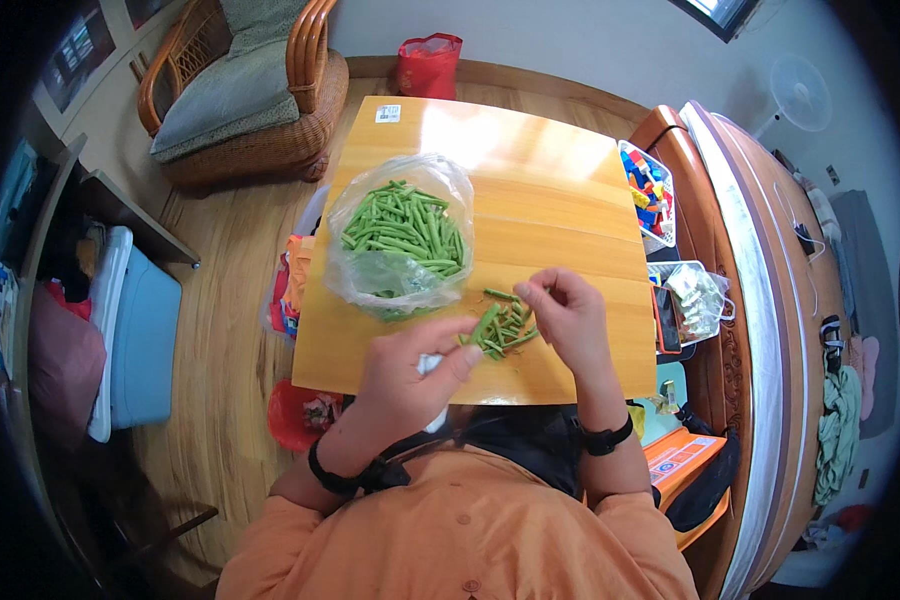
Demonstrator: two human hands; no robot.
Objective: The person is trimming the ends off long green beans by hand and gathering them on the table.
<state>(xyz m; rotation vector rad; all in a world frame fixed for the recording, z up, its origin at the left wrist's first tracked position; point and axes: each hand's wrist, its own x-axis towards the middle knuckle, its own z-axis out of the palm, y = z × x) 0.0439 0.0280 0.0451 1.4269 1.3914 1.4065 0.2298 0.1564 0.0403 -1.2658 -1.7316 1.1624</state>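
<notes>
A green bean (484, 324) is pinched between the thumb and forefinger of my left hand (412, 367). Something white, perhaps a tissue (429, 364), shows at that palm. My right hand (570, 315) hovers to the right with thumb and fingertips drawn together; whether a small bit is between them is hidden. Below and between both hands lies a loose pile of short green bean pieces (507, 330) on the wooden table (562, 240). Beyond my left hand stands a clear plastic bag (461, 187), its mouth spread wide, filled with green beans (412, 229).
A red plastic bin (289, 416) is at the table's front left. Along the right edge sit a basket of toy bricks (649, 191), a white basket with plastic packets (694, 300) and a phone (667, 319). A rattan armchair (232, 112) and a red bag (429, 67) stand beyond.
</notes>
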